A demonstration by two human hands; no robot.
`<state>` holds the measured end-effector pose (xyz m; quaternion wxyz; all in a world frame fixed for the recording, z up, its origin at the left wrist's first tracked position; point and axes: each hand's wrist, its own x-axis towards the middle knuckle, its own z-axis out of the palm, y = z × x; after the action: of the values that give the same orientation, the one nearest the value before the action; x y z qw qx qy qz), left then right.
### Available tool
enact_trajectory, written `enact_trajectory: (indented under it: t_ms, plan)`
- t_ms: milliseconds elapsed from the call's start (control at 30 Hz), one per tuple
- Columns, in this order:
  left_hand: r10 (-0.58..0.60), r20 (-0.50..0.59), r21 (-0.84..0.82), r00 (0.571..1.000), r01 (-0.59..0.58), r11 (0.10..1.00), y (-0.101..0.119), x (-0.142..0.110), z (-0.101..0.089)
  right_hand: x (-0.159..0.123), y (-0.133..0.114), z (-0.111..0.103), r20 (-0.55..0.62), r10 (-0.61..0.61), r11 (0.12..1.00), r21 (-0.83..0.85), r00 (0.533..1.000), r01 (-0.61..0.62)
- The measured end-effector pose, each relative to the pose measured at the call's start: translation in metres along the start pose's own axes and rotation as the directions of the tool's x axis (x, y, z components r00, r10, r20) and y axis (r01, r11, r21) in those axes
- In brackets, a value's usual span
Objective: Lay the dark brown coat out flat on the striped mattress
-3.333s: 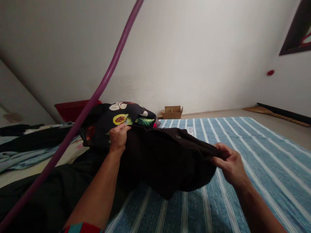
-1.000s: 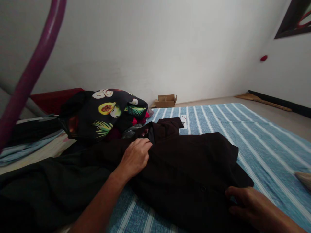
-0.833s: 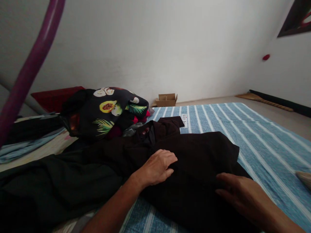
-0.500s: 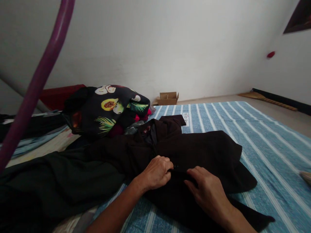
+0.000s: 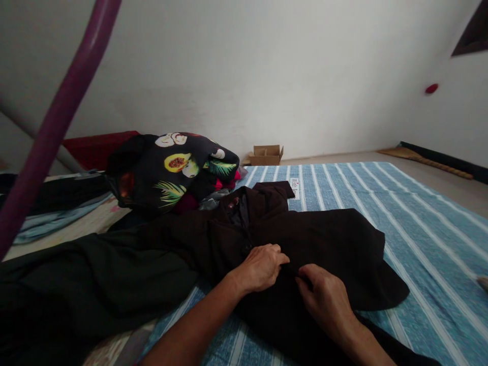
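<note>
A dark brown-black jacket with buttons down its front lies spread on a blue striped sheet. My left hand is closed in a pinch on the jacket's front edge near the middle. To its right, my right hand pinches the same edge, thumb and forefinger together. A short stretch of the edge runs between the two hands. One dark button shows just left of my left hand. What lies beneath my fingertips is hidden.
Left of the jacket lies a dark green cloth. Behind it is a heap with a fruit-print black cloth. A purple pole crosses the left side. An open cardboard box stands by the wall, beyond the striped sheet.
My left hand has moved right along the jacket's front edge, closer to my right hand, uncovering a button on its left. The view has shifted slightly.
</note>
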<state>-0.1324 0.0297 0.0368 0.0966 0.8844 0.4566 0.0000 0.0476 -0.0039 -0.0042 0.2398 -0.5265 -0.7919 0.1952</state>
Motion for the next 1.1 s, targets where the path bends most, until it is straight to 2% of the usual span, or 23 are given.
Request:
enact_trajectory:
  t_ms: [100, 233, 333, 433, 533, 633, 767, 900, 967, 1100]
  plan:
    - [0.035, 0.075, -0.017, 0.997, -0.034, 0.999, -0.001, 0.005, -0.004, -0.001, 0.001, -0.003, 0.068, 0.048, 0.997, 0.049, 0.997, -0.052]
    - [-0.048, 0.144, 0.053, 0.988, 0.041, 0.998, 0.011, 0.009, -0.004, -0.002, 0.003, -0.002, 0.115, 0.064, 0.995, 0.067, 0.991, -0.072]
    - [-0.158, 0.134, 0.15, 0.978, 0.137, 0.979, 0.028, 0.012, 0.001, -0.003, 0.005, 0.001, 0.126, 0.061, 0.994, 0.08, 0.99, -0.071]
    - [-0.241, 0.088, 0.174, 0.967, 0.223, 0.959, 0.04, 0.016, 0.005, -0.003, 0.009, 0.004, 0.133, 0.066, 0.991, 0.109, 0.989, -0.081]
    - [-0.302, 0.068, 0.094, 0.951, 0.295, 0.951, 0.04, 0.017, 0.005, -0.003, 0.014, 0.006, 0.129, 0.064, 0.983, 0.164, 0.99, -0.085]
    - [-0.391, 0.05, -0.144, 0.919, 0.394, 0.908, 0.032, 0.017, 0.004, -0.002, 0.017, 0.007, 0.112, 0.066, 0.975, 0.203, 0.992, -0.088]
    - [-0.484, -0.013, -0.526, 0.875, 0.406, 0.747, 0.024, 0.018, 0.007, 0.0, 0.017, 0.006, 0.096, 0.072, 0.963, 0.253, 0.993, -0.094]
    - [-0.597, 0.089, -0.81, 0.797, 0.406, 0.423, 0.022, 0.018, 0.007, 0.0, 0.015, 0.004, 0.094, 0.081, 0.94, 0.323, 0.992, -0.107]
    - [-0.552, 0.156, -0.876, 0.819, 0.373, 0.306, 0.019, 0.015, 0.004, -0.001, 0.014, 0.003, 0.097, 0.084, 0.935, 0.336, 0.992, -0.111]
    - [-0.331, 0.223, -0.932, 0.917, 0.3, 0.202, 0.008, 0.006, -0.004, -0.001, 0.014, 0.005, 0.101, 0.088, 0.927, 0.355, 0.991, -0.118]
